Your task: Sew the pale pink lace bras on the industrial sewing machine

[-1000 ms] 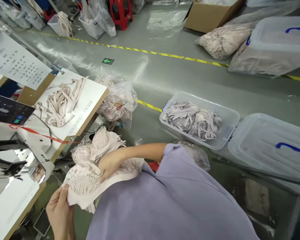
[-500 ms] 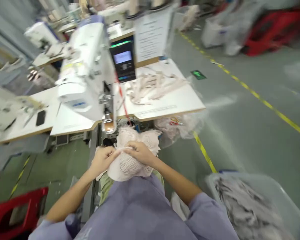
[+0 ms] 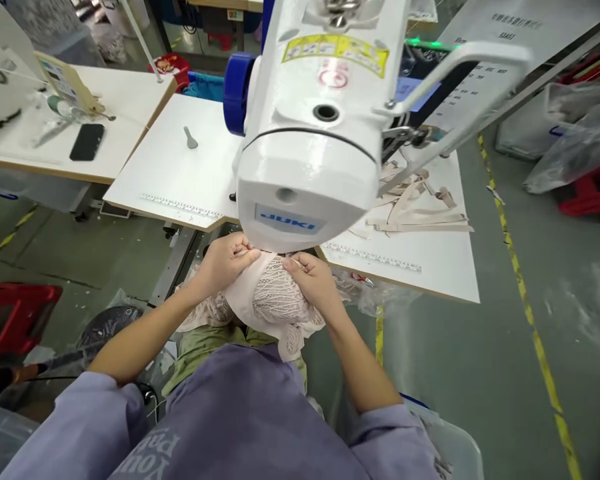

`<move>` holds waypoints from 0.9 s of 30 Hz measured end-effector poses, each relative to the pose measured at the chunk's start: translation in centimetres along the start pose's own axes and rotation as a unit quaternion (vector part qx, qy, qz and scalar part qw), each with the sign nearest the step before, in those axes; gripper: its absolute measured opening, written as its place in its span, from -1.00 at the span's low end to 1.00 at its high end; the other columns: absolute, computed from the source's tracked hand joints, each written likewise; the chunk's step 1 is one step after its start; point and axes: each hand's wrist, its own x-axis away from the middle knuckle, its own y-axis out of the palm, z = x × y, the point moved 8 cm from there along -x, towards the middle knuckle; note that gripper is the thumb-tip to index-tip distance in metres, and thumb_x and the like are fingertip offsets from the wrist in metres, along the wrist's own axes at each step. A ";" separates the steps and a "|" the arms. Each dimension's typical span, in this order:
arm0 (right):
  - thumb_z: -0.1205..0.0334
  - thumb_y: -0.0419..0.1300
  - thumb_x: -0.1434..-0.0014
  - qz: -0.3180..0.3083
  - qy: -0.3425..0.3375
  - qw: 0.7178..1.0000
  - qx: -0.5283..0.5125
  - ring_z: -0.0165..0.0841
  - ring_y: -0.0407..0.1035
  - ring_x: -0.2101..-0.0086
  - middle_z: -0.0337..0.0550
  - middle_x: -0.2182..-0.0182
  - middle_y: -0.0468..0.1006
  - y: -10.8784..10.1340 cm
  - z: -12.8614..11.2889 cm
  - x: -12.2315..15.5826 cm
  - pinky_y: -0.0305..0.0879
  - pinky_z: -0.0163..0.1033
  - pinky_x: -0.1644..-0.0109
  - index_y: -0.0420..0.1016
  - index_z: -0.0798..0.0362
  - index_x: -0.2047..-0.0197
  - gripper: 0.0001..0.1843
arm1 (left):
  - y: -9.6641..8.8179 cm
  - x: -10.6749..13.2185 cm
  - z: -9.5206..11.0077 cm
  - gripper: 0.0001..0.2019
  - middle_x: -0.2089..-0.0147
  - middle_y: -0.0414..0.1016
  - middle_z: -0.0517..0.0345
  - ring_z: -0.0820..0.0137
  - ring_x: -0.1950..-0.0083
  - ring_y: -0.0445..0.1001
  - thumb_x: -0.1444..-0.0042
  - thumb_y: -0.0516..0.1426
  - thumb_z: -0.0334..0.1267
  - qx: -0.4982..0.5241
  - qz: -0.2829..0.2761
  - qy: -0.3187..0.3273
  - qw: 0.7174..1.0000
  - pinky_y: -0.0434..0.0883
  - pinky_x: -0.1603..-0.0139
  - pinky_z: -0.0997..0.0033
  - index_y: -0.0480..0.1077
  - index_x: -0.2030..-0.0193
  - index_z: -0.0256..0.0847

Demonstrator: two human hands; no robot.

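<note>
A pale pink lace bra (image 3: pixel 280 293) spreads between my two hands, its upper edge at the front of a white sewing machine (image 3: pixel 307 180). My left hand (image 3: pixel 225 263) pinches the smooth fabric edge between thumb and fingers. On the other side, my right hand (image 3: pixel 313 280) is closed on the lace cup's edge. The machine head hides the needle and the fabric's far edge. More lace hangs down over my lap, below my left wrist.
Cut beige fabric strips (image 3: pixel 415 203) lie on the white table (image 3: pixel 445 267) to the right. A black phone (image 3: pixel 87 142) rests on the left table. Red stools (image 3: pixel 15 317) stand on the floor at left and right. A clear plastic bin (image 3: pixel 455 440) sits at lower right.
Both hands have carried the bra forward from my lap to the machine's front, and they are now further apart. The camera view has moved closer to the machine.
</note>
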 end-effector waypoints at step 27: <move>-0.28 0.46 0.06 -0.250 0.121 0.931 -0.236 -0.06 0.51 -0.01 0.05 0.00 0.63 8.5 11.5 6.9 0.38 0.01 -0.20 0.46 0.02 -0.23 -0.11 | -0.8 -0.9 -0.3 -0.83 0.60 0.03 0.35 0.54 0.54 0.01 -0.15 0.10 -0.35 -0.002 0.005 0.037 0.999 0.02 0.44 0.43 0.20 0.44 -0.19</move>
